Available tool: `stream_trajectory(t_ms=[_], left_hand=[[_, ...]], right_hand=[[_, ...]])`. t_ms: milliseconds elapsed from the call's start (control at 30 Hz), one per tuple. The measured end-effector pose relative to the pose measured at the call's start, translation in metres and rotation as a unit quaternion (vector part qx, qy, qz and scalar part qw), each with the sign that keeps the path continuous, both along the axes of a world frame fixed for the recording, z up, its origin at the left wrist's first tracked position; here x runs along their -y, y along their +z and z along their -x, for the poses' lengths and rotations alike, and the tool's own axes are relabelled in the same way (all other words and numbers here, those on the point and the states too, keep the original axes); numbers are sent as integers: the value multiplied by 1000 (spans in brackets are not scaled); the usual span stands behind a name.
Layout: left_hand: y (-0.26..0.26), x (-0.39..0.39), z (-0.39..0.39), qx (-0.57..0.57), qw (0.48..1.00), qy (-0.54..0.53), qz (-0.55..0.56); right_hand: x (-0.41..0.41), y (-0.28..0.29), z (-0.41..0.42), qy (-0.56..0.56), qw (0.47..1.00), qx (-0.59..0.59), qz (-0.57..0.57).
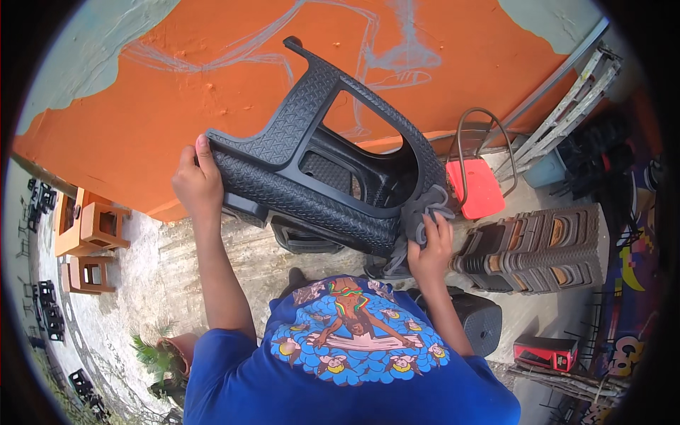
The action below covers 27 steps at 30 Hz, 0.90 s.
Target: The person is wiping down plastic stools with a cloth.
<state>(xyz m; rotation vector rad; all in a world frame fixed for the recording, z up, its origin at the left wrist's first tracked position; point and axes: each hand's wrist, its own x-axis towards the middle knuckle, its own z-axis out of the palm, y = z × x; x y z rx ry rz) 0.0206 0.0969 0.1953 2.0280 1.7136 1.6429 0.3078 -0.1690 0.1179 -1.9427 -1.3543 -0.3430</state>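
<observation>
A black plastic chair with a woven texture (pixel 308 196) is held tilted on its side in front of me. My left hand (pixel 198 178) grips one end of it, thumb on the textured edge and fingers mostly hidden from view. At the opposite end, on the right, my right hand (pixel 431 247) holds a dark grey cloth (pixel 419 215) pressed against the chair's rounded corner. Through the chair's openings its glossy black inner side shows. Below it, partly covered, another black plastic piece (pixel 303 239) rests on the floor.
To the right stand a red-seated metal chair (pixel 475 188), a ladder (pixel 571 106), a stack of brown and grey plastic stools (pixel 536 249), a black stool (pixel 481 321) and a red-black box (pixel 546 353). Brown stools (pixel 98 226) and a potted plant (pixel 180 350) are left. An orange wall (pixel 175 111) rises ahead.
</observation>
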Motion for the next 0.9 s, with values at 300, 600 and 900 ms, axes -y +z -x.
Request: stream_trajectory(t_ms=[300,600,900], left_hand=[[-5,-13,-1,45,998,-31,31],[-20,-7,35,194,958,-209,31],[-12,11,40,53,988,-144,-26]], right_hand=[[-134,58,90,413,896,71,-144],[-224,112,170,372,901,181,-133],[-355,133,21,26,992,59,-112]])
